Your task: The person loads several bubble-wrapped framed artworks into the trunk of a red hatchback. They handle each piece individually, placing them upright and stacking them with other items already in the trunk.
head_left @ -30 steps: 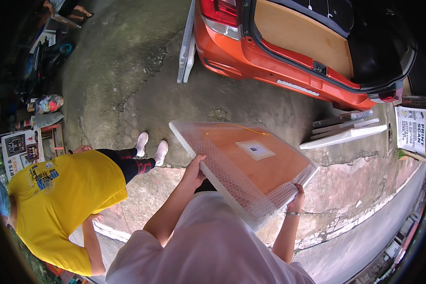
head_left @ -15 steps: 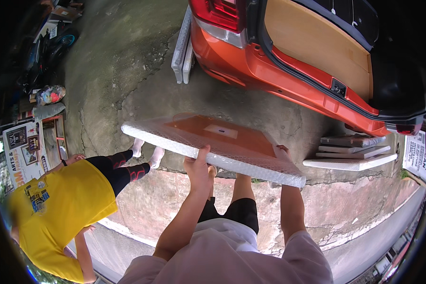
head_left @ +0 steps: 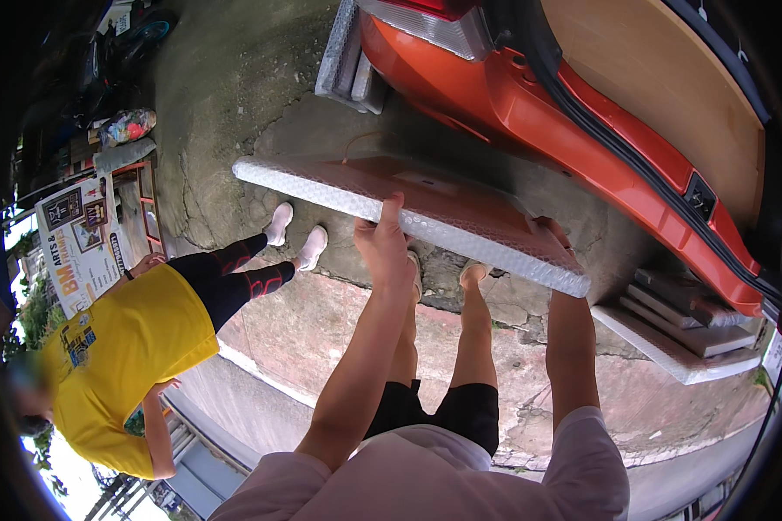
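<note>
A large flat picture frame [head_left: 460, 227] in bubble wrap is held out in front of me, off the ground. Its brown back, with a small label and a thin loop of wire, faces up and away from me. My left hand [head_left: 386, 243] grips the near edge around its middle, thumb on top and fingers mostly hidden underneath. At the right end my right hand [head_left: 558, 236] is closed around the side edge, partly hidden behind the wrap. Beyond the frame stands the orange car [head_left: 530, 130], its rear open with a tan board [head_left: 669, 87] inside.
Several wrapped panels [head_left: 682, 339] are stacked on the ground at the right, below the bumper. More wrapped panels [head_left: 343, 61] stand by the car's left corner. A person in a yellow shirt [head_left: 139, 365] stands left, near a sign board [head_left: 82, 234]. The concrete ground [head_left: 226, 113] is cracked.
The picture frame stays in both hands and has shifted slightly right and upward in view. The car has slid rightward and looks closer; the view has turned a little.
</note>
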The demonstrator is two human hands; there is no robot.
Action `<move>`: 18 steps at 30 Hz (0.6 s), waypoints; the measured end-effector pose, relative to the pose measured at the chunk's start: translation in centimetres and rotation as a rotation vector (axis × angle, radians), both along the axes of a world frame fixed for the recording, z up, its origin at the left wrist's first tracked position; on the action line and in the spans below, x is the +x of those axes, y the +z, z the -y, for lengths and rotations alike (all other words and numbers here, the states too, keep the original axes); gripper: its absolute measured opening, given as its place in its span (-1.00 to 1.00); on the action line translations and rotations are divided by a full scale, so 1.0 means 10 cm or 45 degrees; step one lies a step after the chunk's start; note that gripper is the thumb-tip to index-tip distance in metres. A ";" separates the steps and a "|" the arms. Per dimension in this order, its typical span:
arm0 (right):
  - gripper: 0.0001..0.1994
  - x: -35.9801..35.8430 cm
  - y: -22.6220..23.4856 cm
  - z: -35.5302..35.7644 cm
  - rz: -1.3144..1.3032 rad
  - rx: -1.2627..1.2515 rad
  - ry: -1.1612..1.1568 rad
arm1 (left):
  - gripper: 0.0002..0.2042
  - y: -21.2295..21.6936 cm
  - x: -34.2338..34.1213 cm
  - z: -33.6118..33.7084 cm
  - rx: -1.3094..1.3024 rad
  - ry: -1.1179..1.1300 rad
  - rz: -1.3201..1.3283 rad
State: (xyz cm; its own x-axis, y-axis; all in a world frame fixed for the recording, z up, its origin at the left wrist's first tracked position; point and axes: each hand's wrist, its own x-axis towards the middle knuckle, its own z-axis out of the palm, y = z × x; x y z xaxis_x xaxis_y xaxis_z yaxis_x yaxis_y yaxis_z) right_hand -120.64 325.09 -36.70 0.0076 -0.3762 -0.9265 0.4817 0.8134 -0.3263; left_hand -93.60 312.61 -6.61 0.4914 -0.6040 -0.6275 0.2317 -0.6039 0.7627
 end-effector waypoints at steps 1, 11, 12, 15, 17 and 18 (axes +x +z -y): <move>-0.73 -0.02 -0.05 0.08 0.051 0.016 -0.031 | -0.70 -0.04 0.00 0.07 -0.029 0.008 0.004; -0.72 -0.01 -0.44 0.68 0.455 0.195 -0.314 | -0.70 -0.26 0.16 0.79 -0.118 0.016 0.117; -0.72 0.02 -0.46 0.70 0.471 0.211 -0.336 | -0.70 -0.28 0.18 0.85 -0.123 0.021 0.131; -0.71 0.10 -0.51 0.71 0.517 0.257 -0.377 | -0.71 -0.30 0.26 0.97 -0.144 0.020 0.159; -0.71 0.13 -0.53 0.72 0.536 0.277 -0.400 | -0.71 -0.32 0.29 1.08 -0.133 0.013 0.160; -0.71 0.15 -0.54 0.74 0.543 0.280 -0.406 | -0.70 -0.34 0.30 1.13 -0.174 -0.009 0.158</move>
State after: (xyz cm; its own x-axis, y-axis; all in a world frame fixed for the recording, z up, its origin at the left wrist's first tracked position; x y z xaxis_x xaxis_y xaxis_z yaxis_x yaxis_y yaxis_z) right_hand -119.18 317.70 -42.14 0.3152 -0.2200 -0.9232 0.7661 0.6331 0.1107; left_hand -90.59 301.31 -10.01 0.5553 -0.6834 -0.4739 0.1266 -0.4938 0.8603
